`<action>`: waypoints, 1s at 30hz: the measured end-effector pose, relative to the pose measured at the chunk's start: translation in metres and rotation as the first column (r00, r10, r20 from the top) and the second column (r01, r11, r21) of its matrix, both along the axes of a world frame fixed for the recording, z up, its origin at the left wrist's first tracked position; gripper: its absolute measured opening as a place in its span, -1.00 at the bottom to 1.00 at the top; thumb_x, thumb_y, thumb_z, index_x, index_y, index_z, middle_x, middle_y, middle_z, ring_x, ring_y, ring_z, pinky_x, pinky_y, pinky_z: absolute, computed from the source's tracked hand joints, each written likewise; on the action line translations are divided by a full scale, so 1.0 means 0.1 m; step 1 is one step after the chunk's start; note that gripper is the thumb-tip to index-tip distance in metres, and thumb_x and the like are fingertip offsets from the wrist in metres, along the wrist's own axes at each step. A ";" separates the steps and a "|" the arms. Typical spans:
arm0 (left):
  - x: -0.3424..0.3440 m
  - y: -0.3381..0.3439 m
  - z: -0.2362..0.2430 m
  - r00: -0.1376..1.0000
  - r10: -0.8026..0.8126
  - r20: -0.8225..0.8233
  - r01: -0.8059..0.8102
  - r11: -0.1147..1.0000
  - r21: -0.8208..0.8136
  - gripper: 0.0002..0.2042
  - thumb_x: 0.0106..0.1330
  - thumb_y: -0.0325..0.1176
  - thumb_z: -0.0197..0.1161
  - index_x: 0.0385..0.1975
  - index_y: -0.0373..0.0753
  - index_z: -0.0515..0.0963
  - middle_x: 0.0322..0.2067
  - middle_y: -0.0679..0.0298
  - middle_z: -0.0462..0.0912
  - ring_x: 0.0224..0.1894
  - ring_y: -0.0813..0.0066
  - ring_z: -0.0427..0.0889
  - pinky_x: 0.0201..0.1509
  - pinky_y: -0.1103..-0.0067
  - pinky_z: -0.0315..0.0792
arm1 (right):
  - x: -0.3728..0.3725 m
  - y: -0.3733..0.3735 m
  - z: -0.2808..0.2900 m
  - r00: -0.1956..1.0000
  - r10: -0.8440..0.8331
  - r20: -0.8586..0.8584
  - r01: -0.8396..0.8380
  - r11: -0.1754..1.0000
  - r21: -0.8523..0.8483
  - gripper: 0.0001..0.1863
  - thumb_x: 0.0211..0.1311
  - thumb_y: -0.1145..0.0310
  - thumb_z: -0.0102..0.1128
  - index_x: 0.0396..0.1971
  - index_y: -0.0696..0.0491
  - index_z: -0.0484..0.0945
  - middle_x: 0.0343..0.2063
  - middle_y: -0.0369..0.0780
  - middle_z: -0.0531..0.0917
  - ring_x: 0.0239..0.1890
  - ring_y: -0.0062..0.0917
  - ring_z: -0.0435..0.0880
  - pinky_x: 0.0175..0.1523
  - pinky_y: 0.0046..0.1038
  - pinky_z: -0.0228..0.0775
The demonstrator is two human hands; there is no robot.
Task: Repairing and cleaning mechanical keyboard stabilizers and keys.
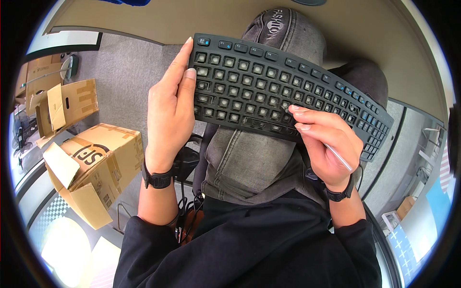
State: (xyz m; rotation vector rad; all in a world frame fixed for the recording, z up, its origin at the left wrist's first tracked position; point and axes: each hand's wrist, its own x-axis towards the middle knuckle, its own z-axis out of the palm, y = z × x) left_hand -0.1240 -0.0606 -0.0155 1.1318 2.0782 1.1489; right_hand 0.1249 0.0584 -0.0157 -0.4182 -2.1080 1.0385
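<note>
A black keyboard (259,82) is held up tilted over my lap. Its main key caps are off, showing pale switch centres in dark square frames, while the top-row keys still have their caps. My left hand (173,103) is closed on its left end, with the thumb on the front face and fingers along the edge. Over the lower middle rows, my right hand (331,139) pinches a slim silvery stick-shaped tool (338,157). The tool's tip is by the switches under my fingertips, and I cannot make out its kind.
Beneath the keyboard are my legs in grey jeans (249,163). Opened cardboard boxes (113,153) stand on the grey floor (127,62) to the left. A desk edge (182,21) runs across the far side. Black cables (185,211) hang beside my left forearm.
</note>
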 end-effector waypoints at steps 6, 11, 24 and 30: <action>0.00 0.00 0.01 0.999 0.009 -0.038 -0.009 1.000 -0.013 -0.56 0.56 -0.45 0.00 0.41 -0.31 0.35 0.20 0.06 0.61 0.19 0.48 0.57 0.29 0.56 0.37 | -0.02 0.00 0.08 0.997 0.028 0.079 -0.032 0.998 0.053 -0.78 0.01 0.78 0.40 -0.32 0.24 0.64 -0.24 0.00 0.76 -0.16 -0.23 0.82 -0.04 -0.37 0.73; 0.00 0.00 0.00 1.000 0.007 -0.023 -0.007 1.000 -0.007 -0.56 0.56 -0.46 -0.01 0.41 -0.31 0.35 0.18 0.08 0.62 0.15 0.52 0.57 0.26 0.58 0.38 | 0.03 0.03 0.11 0.995 -0.035 0.095 0.037 0.999 -0.021 -0.78 0.03 0.80 0.38 -0.32 0.24 0.64 -0.27 0.00 0.76 -0.20 -0.25 0.82 -0.08 -0.41 0.71; 0.01 0.01 0.01 1.000 0.008 -0.020 -0.009 1.000 -0.013 -0.56 0.55 -0.46 -0.01 0.41 -0.30 0.36 0.15 0.11 0.64 0.11 0.57 0.57 0.23 0.60 0.39 | -0.02 0.05 0.11 0.991 -0.034 0.126 0.038 0.999 -0.028 -0.79 0.03 0.79 0.38 -0.33 0.22 0.65 -0.30 -0.07 0.78 -0.22 -0.31 0.81 -0.12 -0.45 0.68; 0.00 0.01 0.02 1.000 0.005 -0.015 -0.005 1.000 -0.010 -0.56 0.56 -0.46 -0.01 0.41 -0.31 0.35 0.17 0.10 0.63 0.14 0.53 0.57 0.27 0.58 0.38 | 0.00 0.08 0.16 0.988 -0.054 0.145 0.058 0.998 -0.019 -0.78 0.03 0.77 0.39 -0.33 0.21 0.64 -0.33 -0.09 0.77 -0.28 -0.33 0.80 -0.19 -0.48 0.66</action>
